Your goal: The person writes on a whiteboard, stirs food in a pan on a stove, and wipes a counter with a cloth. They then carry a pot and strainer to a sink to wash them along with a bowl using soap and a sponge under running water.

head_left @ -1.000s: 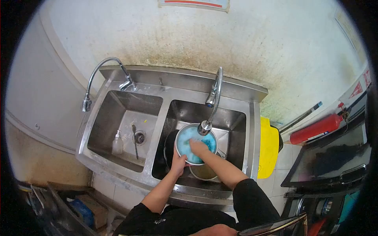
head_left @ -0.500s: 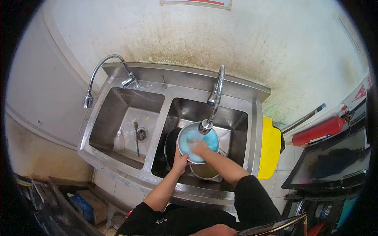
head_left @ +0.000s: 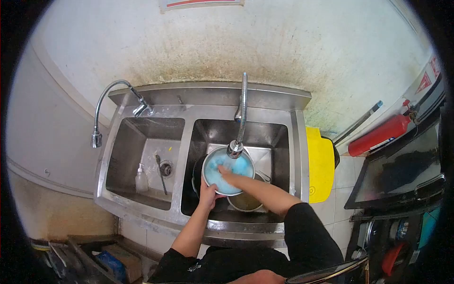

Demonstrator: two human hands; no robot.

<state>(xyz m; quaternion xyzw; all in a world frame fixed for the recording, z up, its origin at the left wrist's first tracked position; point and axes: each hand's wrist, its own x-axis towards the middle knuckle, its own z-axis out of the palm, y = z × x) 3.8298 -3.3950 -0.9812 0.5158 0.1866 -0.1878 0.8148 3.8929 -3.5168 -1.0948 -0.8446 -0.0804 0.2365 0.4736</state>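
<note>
A round metal pot [head_left: 206, 182] with foamy blue water in it is tilted toward me over the right sink basin. My left hand [head_left: 208, 193] grips its near left rim, fingers curled round underneath. Inside the pot is my right hand [head_left: 227, 174], its fingers stretched across the blue water and partly hidden by it. The spray head [head_left: 235, 149] of the right faucet hangs over the pot's far edge. Beneath, a second pot [head_left: 246, 202] with murky brownish liquid stands in the basin, and a dark pan [head_left: 196, 177] shows at the left.
In the left basin [head_left: 130, 128] are a white pump bottle [head_left: 141, 180], a long-handled utensil [head_left: 161, 174] and a drain. Another faucet [head_left: 96, 138] bends over the left side. A yellow bin [head_left: 320, 165] and a red fire extinguisher [head_left: 379, 136] stand to the right.
The view has shifted, so the sink sits a little further left. My right hand has moved within the pot, its fingers now toward the far left side. My left hand keeps its hold.
</note>
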